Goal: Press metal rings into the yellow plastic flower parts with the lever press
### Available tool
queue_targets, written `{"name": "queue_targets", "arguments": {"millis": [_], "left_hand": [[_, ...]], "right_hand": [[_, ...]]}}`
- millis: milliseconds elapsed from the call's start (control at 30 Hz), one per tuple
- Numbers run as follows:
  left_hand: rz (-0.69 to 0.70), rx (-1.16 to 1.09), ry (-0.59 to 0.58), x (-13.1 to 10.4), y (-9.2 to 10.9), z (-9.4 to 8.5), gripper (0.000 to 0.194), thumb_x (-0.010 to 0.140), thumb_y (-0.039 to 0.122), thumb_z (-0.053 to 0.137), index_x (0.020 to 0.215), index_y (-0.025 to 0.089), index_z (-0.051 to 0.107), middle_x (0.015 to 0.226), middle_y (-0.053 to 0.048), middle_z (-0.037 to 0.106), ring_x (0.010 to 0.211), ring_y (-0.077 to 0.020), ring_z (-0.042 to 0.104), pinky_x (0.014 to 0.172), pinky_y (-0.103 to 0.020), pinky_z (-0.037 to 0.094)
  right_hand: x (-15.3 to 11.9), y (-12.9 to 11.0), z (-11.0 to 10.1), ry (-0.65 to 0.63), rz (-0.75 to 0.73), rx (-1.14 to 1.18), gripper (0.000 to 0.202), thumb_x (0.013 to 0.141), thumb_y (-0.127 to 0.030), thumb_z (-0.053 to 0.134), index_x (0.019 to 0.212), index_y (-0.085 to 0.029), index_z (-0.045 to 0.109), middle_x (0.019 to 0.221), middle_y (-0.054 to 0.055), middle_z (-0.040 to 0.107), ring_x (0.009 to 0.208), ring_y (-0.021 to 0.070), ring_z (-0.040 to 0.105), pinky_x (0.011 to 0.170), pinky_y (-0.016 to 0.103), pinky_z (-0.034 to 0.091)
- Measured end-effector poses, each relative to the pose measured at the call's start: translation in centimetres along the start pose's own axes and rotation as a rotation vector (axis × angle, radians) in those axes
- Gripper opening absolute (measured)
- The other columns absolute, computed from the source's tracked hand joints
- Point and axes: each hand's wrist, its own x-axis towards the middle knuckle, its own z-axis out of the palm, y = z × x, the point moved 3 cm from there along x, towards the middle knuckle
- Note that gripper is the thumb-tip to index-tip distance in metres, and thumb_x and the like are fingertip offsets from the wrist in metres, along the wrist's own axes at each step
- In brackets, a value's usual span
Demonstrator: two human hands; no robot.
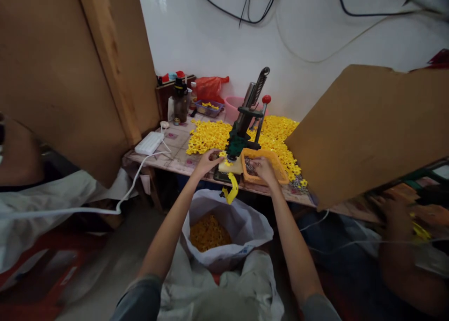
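Note:
A dark green hand press with a spring and a red-knobbed lever stands at the table's front edge. My left hand is at the left of its base, thumb and forefinger closed about a small yellow flower-shaped piece. Another yellow piece lies under the press head. My right hand reaches into an orange plastic basket beside the press. Its fingertips are bent down among small grey metal parts; what they pinch is too small to make out. A yellow curved strip hangs off the press's front.
Heaped yellow pieces cover the table behind the press. Between my knees a white sack holds more. A pink basin, a bottle and a white power strip stand around. Cardboard panels flank both sides; co-workers' arms show beyond.

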Motion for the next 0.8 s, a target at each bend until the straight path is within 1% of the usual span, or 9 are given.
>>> {"name": "queue_targets", "arguments": {"millis": [67, 133, 233, 300, 367, 467, 567, 667, 800], "left_hand": [[-0.001, 0.005, -0.012, 0.0, 0.1, 0.1, 0.048, 0.084, 0.048, 0.086, 0.122, 0.019, 0.077, 0.13, -0.014, 0.077, 0.118, -0.0269, 0.071, 0.102, -0.037, 0.055], [-0.007, 0.022, -0.029, 0.0, 0.3, 0.1, 0.049, 0.084, 0.049, 0.085, 0.122, 0.018, 0.078, 0.128, -0.013, 0.077, 0.111, -0.0254, 0.071, 0.095, -0.035, 0.055], [0.002, 0.06, -0.071, -0.2, 0.8, 0.1, 0.049, 0.085, 0.048, 0.083, 0.122, 0.017, 0.078, 0.121, -0.011, 0.078, 0.099, -0.0228, 0.07, 0.085, -0.032, 0.054], [0.017, 0.069, -0.1, -0.4, 1.1, 0.1, 0.046, 0.084, 0.046, 0.083, 0.12, 0.017, 0.078, 0.114, -0.009, 0.078, 0.095, -0.0217, 0.068, 0.081, -0.03, 0.053], [0.017, 0.062, -0.142, -0.6, 1.3, 0.0, 0.044, 0.082, 0.044, 0.085, 0.116, 0.018, 0.078, 0.102, -0.006, 0.076, 0.087, -0.0199, 0.066, 0.075, -0.029, 0.051], [0.018, 0.017, -0.222, -0.9, 1.6, 0.1, 0.043, 0.078, 0.045, 0.089, 0.109, 0.018, 0.077, 0.09, -0.002, 0.07, 0.074, -0.016, 0.058, 0.067, -0.027, 0.046], [0.034, -0.02, -0.299, -1.1, 2.0, 0.1, 0.043, 0.077, 0.048, 0.091, 0.102, 0.018, 0.075, 0.085, 0.0, 0.066, 0.072, -0.0143, 0.055, 0.065, -0.026, 0.044], [0.016, -0.029, -0.331, -1.1, 2.3, 0.1, 0.046, 0.074, 0.053, 0.093, 0.097, 0.018, 0.073, 0.077, 0.002, 0.06, 0.068, -0.0136, 0.052, 0.063, -0.026, 0.042], [0.028, -0.048, -0.357, -1.1, 2.8, 0.2, 0.046, 0.076, 0.055, 0.091, 0.095, 0.018, 0.072, 0.079, 0.001, 0.061, 0.069, -0.0135, 0.05, 0.064, -0.026, 0.04]], "right_hand": [[-0.2, -1.3, 0.0, 0.087, -0.002, -0.045, 0.027, 0.102, -0.032, 0.066, 0.103, -0.017, 0.088, 0.107, 0.013, 0.078, 0.101, 0.0286, 0.068, 0.096, 0.041, 0.051], [-0.6, -3.3, 0.6, 0.11, -0.048, -0.089, 0.027, 0.103, -0.033, 0.066, 0.106, -0.019, 0.089, 0.107, 0.014, 0.078, 0.102, 0.0295, 0.065, 0.097, 0.042, 0.049], [-1.5, -6.1, 1.8, 0.052, -0.165, -0.129, 0.027, 0.106, -0.032, 0.063, 0.108, -0.023, 0.089, 0.104, 0.012, 0.08, 0.103, 0.0304, 0.063, 0.096, 0.044, 0.047], [-2.5, -7.3, 2.4, -0.007, -0.257, -0.115, 0.027, 0.107, -0.03, 0.062, 0.11, -0.026, 0.089, 0.104, 0.011, 0.081, 0.107, 0.0308, 0.063, 0.098, 0.046, 0.047], [-3.6, -7.6, 2.6, -0.041, -0.32, -0.055, 0.029, 0.109, -0.03, 0.059, 0.11, -0.027, 0.088, 0.106, 0.009, 0.083, 0.107, 0.0295, 0.066, 0.1, 0.046, 0.048], [-4.1, -7.5, 2.2, 0.044, -0.299, 0.032, 0.031, 0.111, -0.035, 0.057, 0.11, -0.025, 0.086, 0.112, 0.009, 0.083, 0.106, 0.0276, 0.072, 0.101, 0.043, 0.052], [-3.5, -7.9, 2.3, 0.092, -0.287, 0.032, 0.031, 0.111, -0.037, 0.057, 0.111, -0.025, 0.086, 0.113, 0.01, 0.083, 0.106, 0.028, 0.074, 0.1, 0.042, 0.054], [-2.9, -9.0, 2.9, 0.029, -0.358, -0.072, 0.032, 0.111, -0.034, 0.055, 0.113, -0.026, 0.087, 0.11, 0.01, 0.083, 0.105, 0.0285, 0.073, 0.1, 0.043, 0.053], [-3.1, -10.0, 2.5, -0.041, -0.417, -0.19, 0.037, 0.108, -0.025, 0.053, 0.131, -0.027, 0.083, 0.117, 0.009, 0.083, 0.109, 0.0292, 0.069, 0.102, 0.045, 0.05]]}}
